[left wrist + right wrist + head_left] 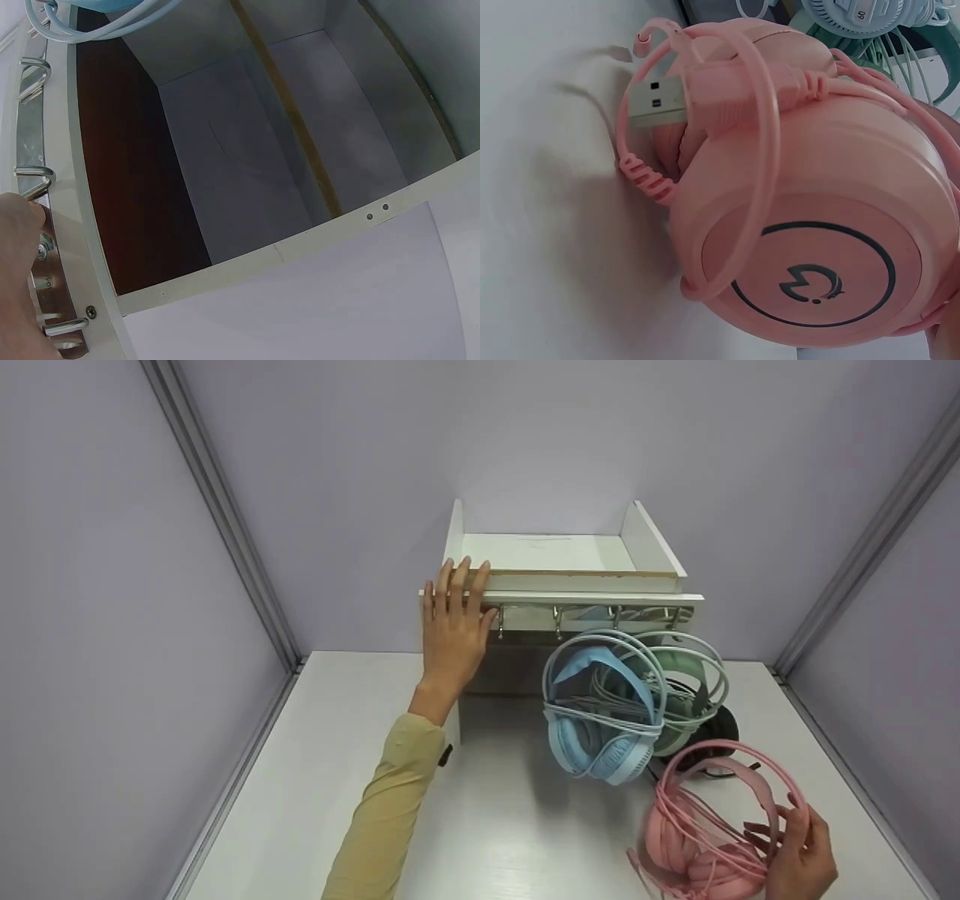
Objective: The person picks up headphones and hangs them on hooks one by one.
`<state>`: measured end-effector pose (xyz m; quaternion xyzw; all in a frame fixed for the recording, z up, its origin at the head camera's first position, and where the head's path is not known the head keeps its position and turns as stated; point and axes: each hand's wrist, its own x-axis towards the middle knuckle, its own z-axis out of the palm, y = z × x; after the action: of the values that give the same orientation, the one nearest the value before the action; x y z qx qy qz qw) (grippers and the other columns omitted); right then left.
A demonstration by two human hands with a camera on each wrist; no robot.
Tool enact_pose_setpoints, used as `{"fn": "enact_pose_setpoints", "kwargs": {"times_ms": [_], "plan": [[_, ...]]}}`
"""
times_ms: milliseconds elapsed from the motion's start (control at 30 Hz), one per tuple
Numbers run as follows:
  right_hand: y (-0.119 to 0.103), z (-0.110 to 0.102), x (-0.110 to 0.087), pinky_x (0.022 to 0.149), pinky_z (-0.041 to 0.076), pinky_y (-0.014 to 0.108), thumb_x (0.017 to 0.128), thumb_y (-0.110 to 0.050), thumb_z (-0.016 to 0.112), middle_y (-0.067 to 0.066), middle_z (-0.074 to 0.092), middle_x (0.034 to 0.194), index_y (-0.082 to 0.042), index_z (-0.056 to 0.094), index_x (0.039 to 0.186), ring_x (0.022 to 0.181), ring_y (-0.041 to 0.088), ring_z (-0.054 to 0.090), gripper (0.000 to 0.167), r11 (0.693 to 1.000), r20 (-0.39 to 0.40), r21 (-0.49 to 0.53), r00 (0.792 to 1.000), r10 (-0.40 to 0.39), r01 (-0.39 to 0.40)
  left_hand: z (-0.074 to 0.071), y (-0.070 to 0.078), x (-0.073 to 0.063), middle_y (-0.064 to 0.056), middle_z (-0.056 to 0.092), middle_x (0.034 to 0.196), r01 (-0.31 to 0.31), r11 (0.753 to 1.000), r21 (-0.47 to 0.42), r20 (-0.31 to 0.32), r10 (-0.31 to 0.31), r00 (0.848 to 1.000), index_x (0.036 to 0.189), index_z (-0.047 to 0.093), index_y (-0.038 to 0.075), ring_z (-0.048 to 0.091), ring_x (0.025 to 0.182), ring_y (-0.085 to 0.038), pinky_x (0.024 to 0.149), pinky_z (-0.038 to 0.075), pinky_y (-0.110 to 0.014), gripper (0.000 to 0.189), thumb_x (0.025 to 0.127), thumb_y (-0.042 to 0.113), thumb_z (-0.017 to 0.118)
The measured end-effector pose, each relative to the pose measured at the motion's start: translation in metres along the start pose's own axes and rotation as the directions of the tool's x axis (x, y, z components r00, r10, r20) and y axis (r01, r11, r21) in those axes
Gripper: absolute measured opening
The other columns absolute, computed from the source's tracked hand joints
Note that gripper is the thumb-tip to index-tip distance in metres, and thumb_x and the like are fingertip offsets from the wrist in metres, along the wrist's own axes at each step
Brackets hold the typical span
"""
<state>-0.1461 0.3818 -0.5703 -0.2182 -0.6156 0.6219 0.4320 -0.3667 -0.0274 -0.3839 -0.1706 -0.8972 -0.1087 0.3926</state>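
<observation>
My left hand [454,634] rests against the left front corner of a white shelf [577,598], fingers extended up over its edge and thumb beside the hook rail [525,619]. At the lower right, my right hand [802,851] holds pink headphones [724,847] by one side of the headband. Their cord is bundled round them, and a USB plug [658,101] sticks out in the right wrist view. Blue headphones [604,735] hang in front of the rail's right half. Green headphones [682,690] hang just right of and behind them.
Black headphones [724,731] are partly hidden behind the green pair. Metal hooks [34,176] line the rail. The shelf stands on a white table [360,750], with pale panels [345,472] behind and at both sides. An open-topped tray [540,551] forms the shelf's top.
</observation>
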Motion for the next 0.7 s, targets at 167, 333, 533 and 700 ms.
{"fn": "enact_pose_setpoints", "kwargs": {"times_ms": [167, 333, 533, 700], "plan": [[-0.005, 0.0, -0.006, 0.049, 0.054, 0.021, 0.103, -0.028, 0.058, -0.01, 0.073, 0.089, -0.004, 0.069, 0.12, 0.052, 0.007, 0.069, 0.031, 1.0, -0.01, -0.019, 1.0, -0.017, 0.017, 0.001, 0.0, 0.0, -0.007, 0.021, 0.165, -0.001, 1.0, 0.005, 0.0, 0.001, 1.0, 0.162, 0.022, 0.025, 0.013, 0.155, -0.03, 0.124, 0.013, -0.053, 0.059, 0.109, 0.044, 0.037], [-0.014, -0.001, -0.007, 0.047, 0.054, 0.022, 0.103, -0.026, 0.059, -0.008, 0.074, 0.088, -0.001, 0.07, 0.119, 0.051, 0.009, 0.069, 0.032, 0.999, -0.019, 0.023, 0.999, -0.03, 0.031, 0.0, 0.0, 0.0, -0.008, 0.021, 0.165, -0.003, 1.0, -0.003, -0.004, 0.003, 1.0, 0.162, 0.022, 0.024, 0.013, 0.155, -0.03, 0.124, 0.011, -0.053, 0.059, 0.108, 0.043, 0.039], [-0.031, -0.003, -0.006, 0.045, 0.054, 0.023, 0.102, -0.027, 0.06, -0.004, 0.075, 0.088, 0.001, 0.069, 0.12, 0.05, 0.011, 0.069, 0.034, 0.997, -0.028, 0.071, 0.999, -0.026, 0.028, 0.001, 0.0, 0.0, -0.007, 0.021, 0.165, -0.001, 1.0, 0.0, -0.005, 0.001, 1.0, 0.162, 0.022, 0.025, 0.012, 0.155, -0.029, 0.124, 0.013, -0.053, 0.059, 0.108, 0.044, 0.039], [-0.045, -0.001, -0.008, 0.045, 0.054, 0.023, 0.101, -0.03, 0.061, -0.004, 0.074, 0.088, 0.0, 0.069, 0.121, 0.049, 0.011, 0.069, 0.037, 0.998, -0.024, 0.065, 1.0, -0.007, 0.008, 0.001, 0.0, 0.0, -0.007, 0.021, 0.165, -0.005, 1.0, 0.002, -0.02, 0.005, 1.0, 0.162, 0.023, 0.025, 0.014, 0.155, -0.029, 0.124, 0.013, -0.054, 0.059, 0.108, 0.044, 0.04]]}}
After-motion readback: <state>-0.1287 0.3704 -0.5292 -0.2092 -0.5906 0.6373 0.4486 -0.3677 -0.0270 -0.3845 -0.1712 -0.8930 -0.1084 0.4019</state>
